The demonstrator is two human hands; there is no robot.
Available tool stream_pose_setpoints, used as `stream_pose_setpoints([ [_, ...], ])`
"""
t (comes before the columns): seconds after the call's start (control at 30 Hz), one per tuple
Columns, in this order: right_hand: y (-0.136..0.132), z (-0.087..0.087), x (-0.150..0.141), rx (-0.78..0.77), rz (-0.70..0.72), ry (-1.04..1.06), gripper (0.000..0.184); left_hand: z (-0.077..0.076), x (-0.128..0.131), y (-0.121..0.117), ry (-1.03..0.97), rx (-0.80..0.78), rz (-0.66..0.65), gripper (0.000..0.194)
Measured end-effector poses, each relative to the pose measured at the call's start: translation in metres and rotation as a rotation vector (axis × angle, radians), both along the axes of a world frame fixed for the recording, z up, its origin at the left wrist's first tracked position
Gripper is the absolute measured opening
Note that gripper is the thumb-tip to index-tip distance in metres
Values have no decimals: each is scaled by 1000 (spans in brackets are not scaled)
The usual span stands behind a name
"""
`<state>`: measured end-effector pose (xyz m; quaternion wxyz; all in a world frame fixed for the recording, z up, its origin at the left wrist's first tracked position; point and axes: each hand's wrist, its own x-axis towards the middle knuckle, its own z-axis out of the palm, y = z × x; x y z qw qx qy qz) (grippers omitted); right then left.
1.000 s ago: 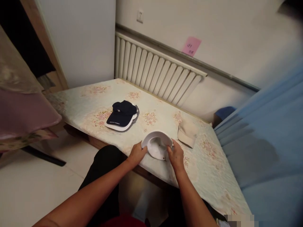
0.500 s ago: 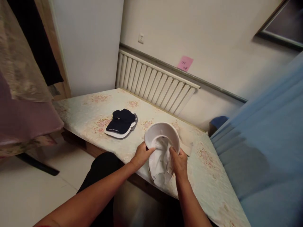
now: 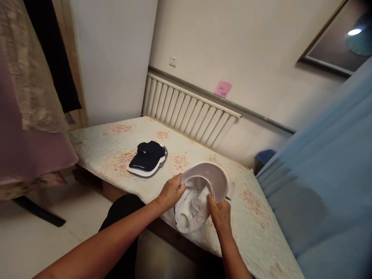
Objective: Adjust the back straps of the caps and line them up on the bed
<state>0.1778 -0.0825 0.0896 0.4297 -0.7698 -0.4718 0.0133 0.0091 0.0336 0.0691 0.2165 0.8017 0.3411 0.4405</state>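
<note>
A pale baseball cap [image 3: 192, 207] is held up over the near edge of the bed, its hollow inside facing me and its brim pointing away to the upper right. My left hand [image 3: 171, 191] grips the cap's left side where brim and crown meet, thumb on top. On the right side, my right hand [image 3: 220, 211] pinches the rim, thumb inside and fingers behind it. To the left lies a stack of caps [image 3: 148, 159], a dark navy one on top with white and grey brims showing beneath.
The bed [image 3: 101, 143] has a pale flowered cover. Behind it are a white radiator [image 3: 186, 110] and a pink note [image 3: 223, 89] on the wall. A blue curtain [image 3: 322, 166] hangs at right, clothes [image 3: 37, 97] at left. Something flat lies partly hidden behind the held cap.
The held cap has turned so that its brim tips to the right and its crown swings left. Both hands still grip it. The view has shifted slightly upward.
</note>
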Motion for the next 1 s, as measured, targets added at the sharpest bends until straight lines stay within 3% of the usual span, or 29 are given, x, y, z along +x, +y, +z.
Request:
stream_pose_setpoints([
  [0.13,-10,4,0,-8,41,13,39,15,-1,-10,72,-32,34,12],
  [0.27,-19,10,-5,-8,34,99,36,28,2,-19,21,-95,5,15],
  [0.37,-24,14,-11,4,-25,128,39,36,2,-25,29,-80,-10,18],
  [0.47,-29,15,-14,2,-155,4,38,41,2,-29,118,3,45,17],
  [0.57,-32,12,-13,39,-268,-111,31,44,1,-31,204,96,74,19],
  [0.7,-35,5,-10,115,-310,-97,24,44,2,-34,257,167,89,21],
  [0.87,-39,3,-9,95,-281,76,23,42,10,-36,305,187,152,18],
  [1.0,-46,8,-2,163,-201,286,34,39,17,-38,268,186,67,22],
])
